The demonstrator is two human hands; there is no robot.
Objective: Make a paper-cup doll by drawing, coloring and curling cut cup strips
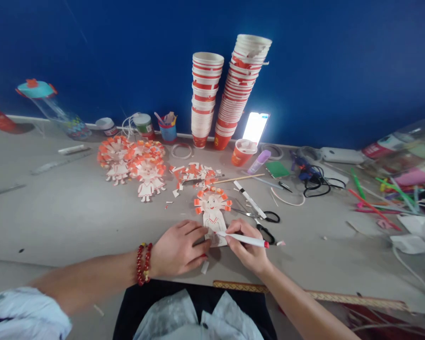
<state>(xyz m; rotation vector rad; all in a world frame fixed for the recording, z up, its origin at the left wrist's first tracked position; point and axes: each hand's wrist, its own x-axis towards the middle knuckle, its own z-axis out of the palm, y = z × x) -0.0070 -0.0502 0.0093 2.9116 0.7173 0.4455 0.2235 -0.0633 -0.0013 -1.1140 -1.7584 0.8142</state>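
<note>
A paper doll [214,218] with a curled orange-and-white fringe around its head lies on the table in front of me. Red marks run along the neckline of its white body. My right hand [250,248] grips a white marker [248,240] with a red end, its tip at the doll's body. My left hand [180,248] lies palm down, fingers stretched over the doll's lower left edge. Something small and red shows by its fingertips, too small to name. Scissors [260,219] with black handles and a second white marker [250,199] lie right of the doll.
Similar paper dolls [148,177] are piled to the left, beside orange-and-white paper scraps [194,175]. Two tall paper cup stacks [207,101] stand by the blue wall, near a lit phone [257,126]. Cables [318,182] and colourful sticks [375,200] clutter the right.
</note>
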